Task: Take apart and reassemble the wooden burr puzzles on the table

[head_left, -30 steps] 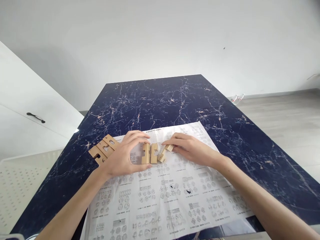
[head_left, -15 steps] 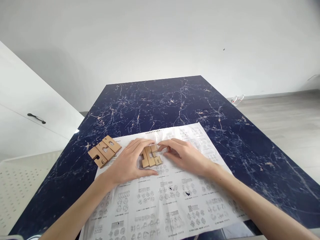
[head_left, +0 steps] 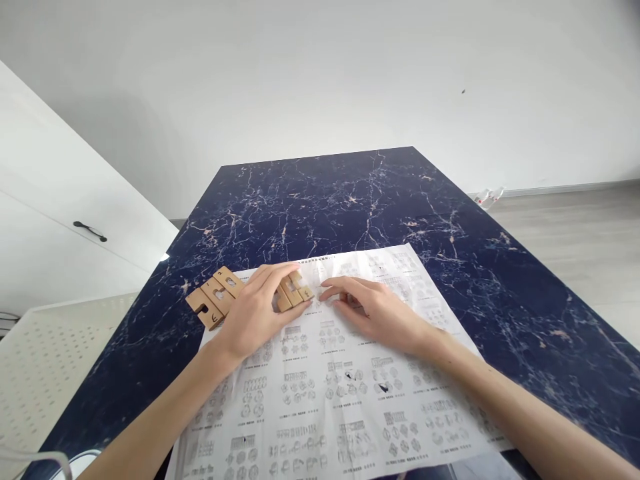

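My left hand [head_left: 257,312] lies curved around a cluster of notched wooden puzzle bars [head_left: 294,291], thumb and fingers pinching them from either side. To its left a second group of three notched wooden bars [head_left: 216,299] sits side by side at the paper's corner. My right hand [head_left: 374,312] rests on the paper just right of the cluster, fingers stretched out and slightly apart, its fingertips a short way from the bars. Everything lies on a white instruction sheet [head_left: 340,393] printed with small diagrams.
The sheet covers the near part of a dark blue marble-patterned table [head_left: 350,200]. A white cabinet with a black handle [head_left: 90,231] stands at the left, a white perforated surface [head_left: 45,360] below it. Grey floor lies to the right.
The bars, first spread apart, were pushed together into one cluster and slid left and away toward the other group. My right hand let go of its piece and now lies flat.
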